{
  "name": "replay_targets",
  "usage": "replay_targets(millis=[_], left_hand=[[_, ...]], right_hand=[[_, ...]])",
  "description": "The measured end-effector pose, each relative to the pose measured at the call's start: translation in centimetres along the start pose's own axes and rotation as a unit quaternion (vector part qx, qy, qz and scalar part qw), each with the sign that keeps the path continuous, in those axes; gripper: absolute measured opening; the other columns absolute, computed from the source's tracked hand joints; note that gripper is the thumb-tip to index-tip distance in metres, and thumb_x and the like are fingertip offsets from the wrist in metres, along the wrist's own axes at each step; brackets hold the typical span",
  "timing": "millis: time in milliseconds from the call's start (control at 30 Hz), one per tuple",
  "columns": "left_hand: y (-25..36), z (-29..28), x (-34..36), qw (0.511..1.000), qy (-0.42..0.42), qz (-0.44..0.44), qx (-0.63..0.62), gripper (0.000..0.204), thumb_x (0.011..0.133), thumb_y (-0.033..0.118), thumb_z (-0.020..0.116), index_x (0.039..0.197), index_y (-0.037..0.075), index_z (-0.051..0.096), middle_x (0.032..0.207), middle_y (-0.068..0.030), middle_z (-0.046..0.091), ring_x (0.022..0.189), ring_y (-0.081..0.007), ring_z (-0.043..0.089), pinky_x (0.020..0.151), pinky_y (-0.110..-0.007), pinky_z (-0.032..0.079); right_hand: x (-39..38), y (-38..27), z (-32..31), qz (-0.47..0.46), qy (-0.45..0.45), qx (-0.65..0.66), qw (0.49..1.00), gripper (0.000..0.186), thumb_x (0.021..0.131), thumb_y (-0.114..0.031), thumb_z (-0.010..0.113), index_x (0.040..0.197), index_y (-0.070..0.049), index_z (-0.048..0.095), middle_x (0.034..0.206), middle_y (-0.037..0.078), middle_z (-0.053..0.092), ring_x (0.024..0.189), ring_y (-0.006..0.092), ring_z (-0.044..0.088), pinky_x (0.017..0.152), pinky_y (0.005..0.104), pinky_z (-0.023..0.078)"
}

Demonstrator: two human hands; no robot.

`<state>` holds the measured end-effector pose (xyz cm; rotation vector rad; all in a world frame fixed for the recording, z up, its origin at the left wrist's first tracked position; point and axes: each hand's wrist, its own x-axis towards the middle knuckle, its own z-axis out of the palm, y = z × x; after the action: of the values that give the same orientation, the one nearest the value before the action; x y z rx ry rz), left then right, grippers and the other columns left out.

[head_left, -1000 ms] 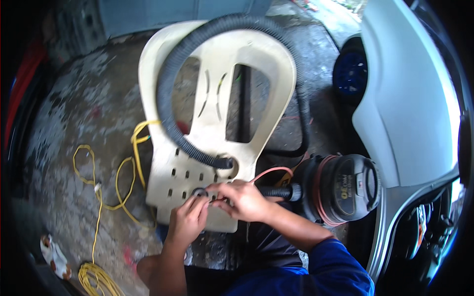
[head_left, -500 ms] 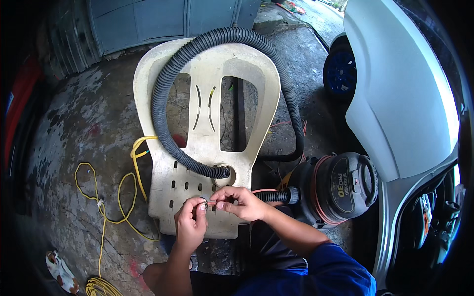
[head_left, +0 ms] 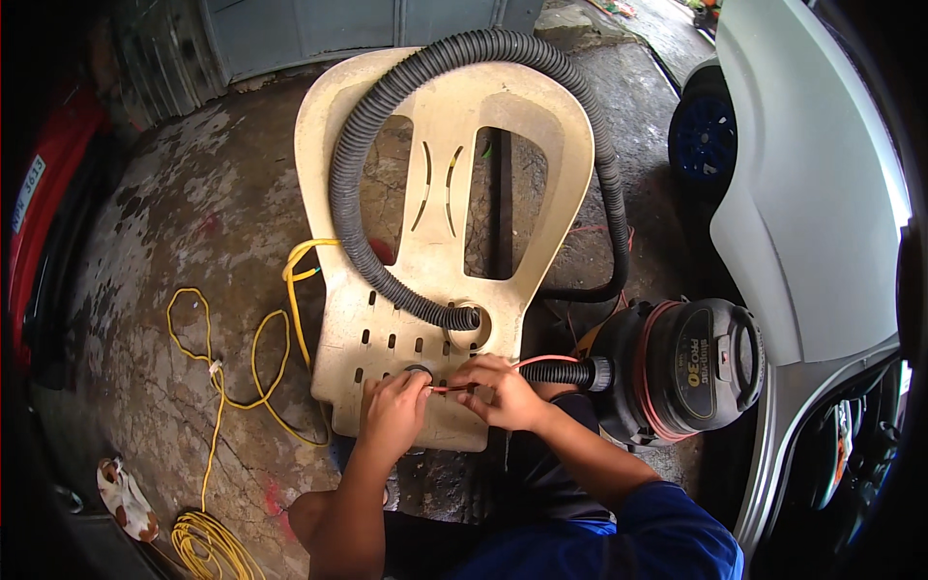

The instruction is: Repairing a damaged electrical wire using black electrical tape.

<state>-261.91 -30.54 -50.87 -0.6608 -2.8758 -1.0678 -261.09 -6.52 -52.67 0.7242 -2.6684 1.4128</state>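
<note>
Over the seat of a cream plastic chair point(head_left: 454, 425), both my hands are closed on a thin orange-red cord point(head_left: 543, 359). A short stretch of it spans the gap between them. My left hand point(head_left: 394, 411) pinches one end, and a dark rounded object point(head_left: 419, 369) peeks out behind its fingers; its kind is hidden. My right hand point(head_left: 507, 394) grips the cord with thumb and fingers, and the cord runs on from there toward the shop vacuum point(head_left: 710, 372). A ribbed black hose point(head_left: 348, 184) loops over the chair back, its end resting at a round holder on the seat.
Yellow cord point(head_left: 215, 425) lies looped on the stained concrete at left, with a coil near the bottom. A white-and-brown animal point(head_left: 126, 498) lies beside it. At right stands a silver car point(head_left: 812, 193) with an opened panel; a red car point(head_left: 53, 184) is at far left.
The view has shifted, so the chair and vacuum sit further right. My left hand has turned over, its back now facing up, and more cord shows between my hands.
</note>
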Motion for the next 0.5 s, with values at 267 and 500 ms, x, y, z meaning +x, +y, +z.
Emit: replay_targets(millis=[267, 500], left_hand=[[-1.5, 0.9, -0.1, 0.990, -0.061, -0.043, 0.116, 0.033, 0.093, 0.017, 0.073, 0.125, 0.013, 0.067, 0.109, -0.0093, 0.076, 0.104, -0.0311, 0.069, 0.095, -0.046, 0.044], [-1.2, -0.5, 1.8, 0.996, -0.025, -0.036, 0.076, 0.035, 0.091, 0.014, 0.076, 0.126, 0.011, 0.070, 0.102, -0.0124, 0.074, 0.104, -0.0328, 0.068, 0.097, -0.047, 0.044]], right_hand=[[7.8, -13.5, -11.8, -0.359, 0.305, 0.076, 0.879, 0.059, 0.092, -0.034, 0.084, 0.133, 0.002, 0.063, 0.118, 0.020, 0.067, 0.093, 0.0266, 0.068, 0.082, 0.0380, 0.058], [0.9, -17.0, -19.2, -0.397, 0.325, 0.012, 0.858, 0.054, 0.100, -0.056, 0.056, 0.136, -0.016, 0.060, 0.126, 0.007, 0.064, 0.102, 0.0244, 0.061, 0.092, 0.0459, 0.047]])
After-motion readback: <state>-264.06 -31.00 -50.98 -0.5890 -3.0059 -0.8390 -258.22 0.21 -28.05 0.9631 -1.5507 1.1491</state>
